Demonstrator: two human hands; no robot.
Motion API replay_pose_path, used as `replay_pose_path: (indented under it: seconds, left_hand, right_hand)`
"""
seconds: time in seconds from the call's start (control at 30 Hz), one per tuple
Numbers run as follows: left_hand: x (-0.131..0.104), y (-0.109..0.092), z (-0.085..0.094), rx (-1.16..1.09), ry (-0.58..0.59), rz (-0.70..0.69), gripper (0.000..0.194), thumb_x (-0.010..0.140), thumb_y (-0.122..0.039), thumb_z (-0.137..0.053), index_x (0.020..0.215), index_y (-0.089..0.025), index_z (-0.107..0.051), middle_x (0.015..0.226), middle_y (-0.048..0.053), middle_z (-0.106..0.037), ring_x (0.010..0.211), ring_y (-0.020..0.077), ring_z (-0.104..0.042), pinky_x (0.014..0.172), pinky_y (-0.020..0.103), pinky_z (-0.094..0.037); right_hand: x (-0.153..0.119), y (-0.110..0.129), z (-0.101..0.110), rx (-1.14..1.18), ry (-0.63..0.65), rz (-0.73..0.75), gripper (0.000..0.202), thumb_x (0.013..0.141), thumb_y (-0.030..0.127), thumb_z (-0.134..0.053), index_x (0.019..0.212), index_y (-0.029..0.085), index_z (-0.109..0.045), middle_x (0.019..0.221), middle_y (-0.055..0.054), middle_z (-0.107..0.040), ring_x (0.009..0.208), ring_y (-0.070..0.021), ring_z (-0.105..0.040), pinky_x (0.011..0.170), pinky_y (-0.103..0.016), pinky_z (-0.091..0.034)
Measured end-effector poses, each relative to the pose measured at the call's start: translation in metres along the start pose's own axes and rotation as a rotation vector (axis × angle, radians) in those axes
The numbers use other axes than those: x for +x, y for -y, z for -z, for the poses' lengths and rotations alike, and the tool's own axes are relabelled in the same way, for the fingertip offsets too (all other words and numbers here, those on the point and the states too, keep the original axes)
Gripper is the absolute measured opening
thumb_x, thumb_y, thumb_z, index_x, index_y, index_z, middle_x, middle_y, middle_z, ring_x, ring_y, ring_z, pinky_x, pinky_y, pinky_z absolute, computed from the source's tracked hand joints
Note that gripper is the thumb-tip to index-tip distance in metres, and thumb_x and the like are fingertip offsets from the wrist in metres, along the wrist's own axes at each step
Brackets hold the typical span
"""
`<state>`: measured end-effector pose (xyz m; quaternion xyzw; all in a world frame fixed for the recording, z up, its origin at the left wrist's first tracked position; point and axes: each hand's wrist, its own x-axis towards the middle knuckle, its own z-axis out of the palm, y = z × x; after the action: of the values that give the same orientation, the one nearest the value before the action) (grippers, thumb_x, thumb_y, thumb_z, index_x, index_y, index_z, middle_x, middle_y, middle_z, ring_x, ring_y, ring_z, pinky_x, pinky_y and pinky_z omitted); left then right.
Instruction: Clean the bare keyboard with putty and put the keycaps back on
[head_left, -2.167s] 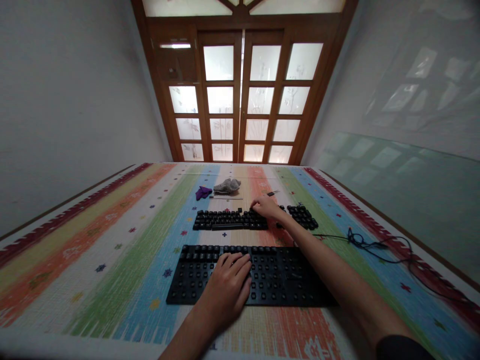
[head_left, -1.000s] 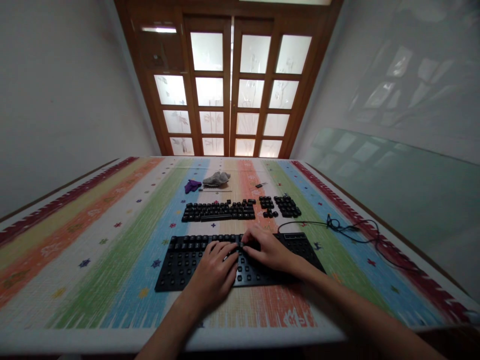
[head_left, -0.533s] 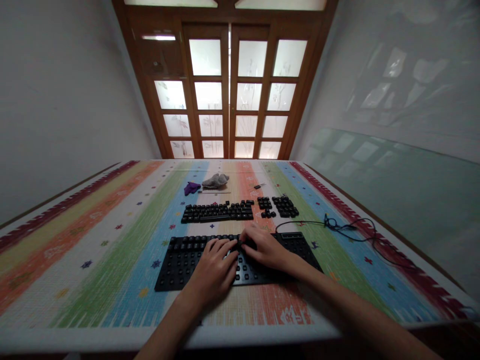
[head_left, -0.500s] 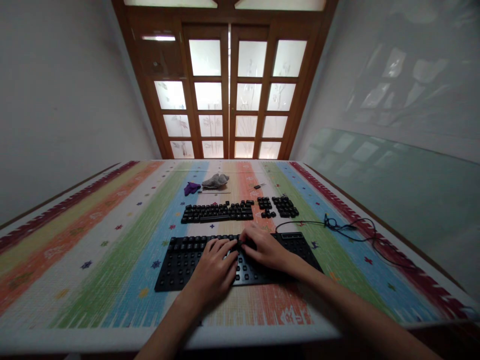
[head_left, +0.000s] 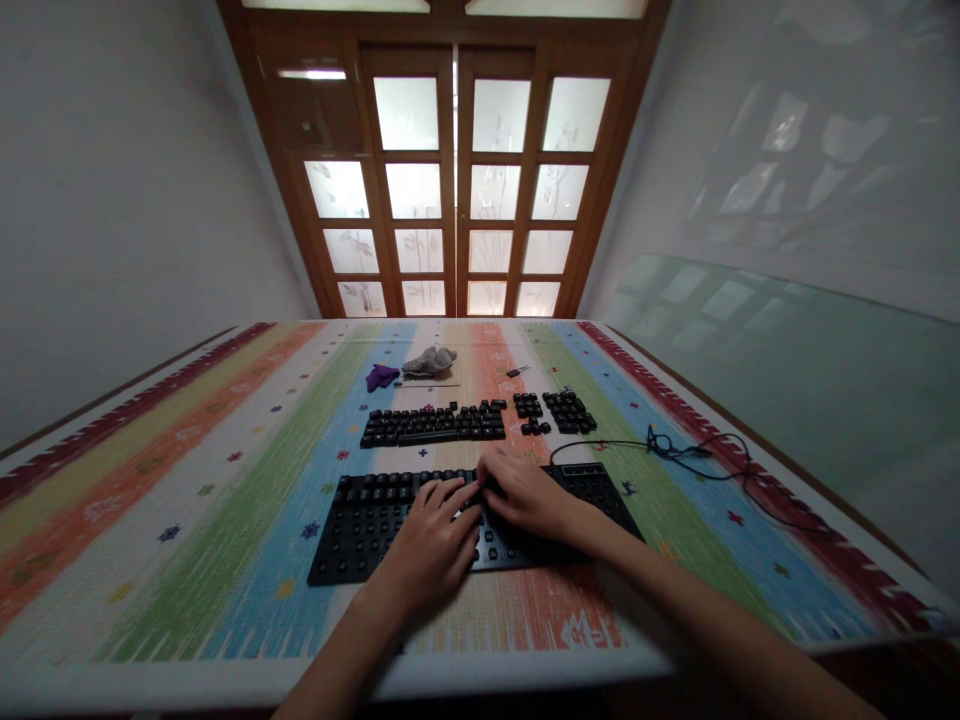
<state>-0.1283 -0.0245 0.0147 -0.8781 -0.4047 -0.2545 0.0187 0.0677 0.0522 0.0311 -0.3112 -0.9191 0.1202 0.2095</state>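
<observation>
A black keyboard base [head_left: 349, 545] lies near the table's front edge, with keycaps on its upper left rows and bare key posts below. My left hand [head_left: 439, 530] rests over its middle, palm down, fingers a little apart and holding nothing visible. Beside it, my right hand [head_left: 525, 495] is curled over the upper middle of the base, its fingertips close to the left index finger. Whatever those right fingertips pinch is too small to make out. Loose black keycaps [head_left: 431, 425] lie in keyboard order behind the base, with a number-pad group [head_left: 570, 412] at their right.
A purple cloth [head_left: 382, 376], a grey cloth [head_left: 429, 362], a thin stick [head_left: 431, 385] and a small wire tool [head_left: 516, 372] lie behind the keycaps. A black cable [head_left: 694, 452] coils at the right on the striped tablecloth [head_left: 247, 500]. Walls flank the table.
The left index finger has extended slightly toward the right fingertips, and the right hand has shifted slightly. The keyboard and loose keycaps stay where they were.
</observation>
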Motion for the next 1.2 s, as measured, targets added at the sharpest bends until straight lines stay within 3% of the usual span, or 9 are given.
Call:
replay_pose_path:
  seconds: [0.43, 0.7, 0.87, 1.2]
  left_hand:
    - [-0.001, 0.0, -0.003, -0.02, -0.014, -0.008, 0.025, 0.094, -0.016, -0.055, 0.117, -0.018, -0.066, 0.131, 0.011, -0.065, 0.126, 0.0299, -0.053, 0.107, 0.054, -0.044]
    - [0.002, -0.004, -0.001, -0.013, 0.052, 0.02, 0.028, 0.097, -0.018, -0.05, 0.124, -0.016, -0.059, 0.127, 0.013, -0.066, 0.126, 0.0288, -0.054, 0.11, 0.053, -0.039]
    - [0.002, -0.003, -0.003, -0.005, 0.062, 0.026, 0.024, 0.096, -0.017, -0.051, 0.119, -0.016, -0.058, 0.123, 0.012, -0.066, 0.126, 0.028, -0.054, 0.111, 0.052, -0.038]
    - [0.0, -0.007, -0.003, -0.021, 0.023, 0.046, 0.029, 0.094, -0.022, -0.057, 0.123, -0.018, -0.057, 0.125, 0.011, -0.066, 0.125, 0.0284, -0.054, 0.111, 0.051, -0.039]
  right_hand:
    - [0.001, 0.004, 0.004, -0.079, 0.039, 0.001, 0.014, 0.085, 0.007, -0.055, 0.096, 0.016, -0.056, 0.093, -0.009, -0.064, 0.09, -0.0219, -0.056, 0.076, -0.03, -0.041]
    - [0.002, 0.019, 0.0, -0.357, 0.161, -0.046, 0.015, 0.091, 0.008, -0.05, 0.092, 0.014, -0.063, 0.082, -0.011, -0.068, 0.077, -0.0222, -0.061, 0.063, -0.03, -0.035]
    - [-0.002, 0.029, -0.003, -0.472, 0.219, -0.017, 0.02, 0.088, 0.006, -0.05, 0.102, 0.013, -0.062, 0.079, -0.011, -0.069, 0.075, -0.022, -0.064, 0.063, -0.029, -0.036]
    - [0.008, 0.042, 0.014, -0.469, 0.366, 0.019, 0.033, 0.087, 0.014, -0.053, 0.12, 0.013, -0.059, 0.087, -0.014, -0.074, 0.075, -0.0243, -0.07, 0.058, -0.028, -0.037]
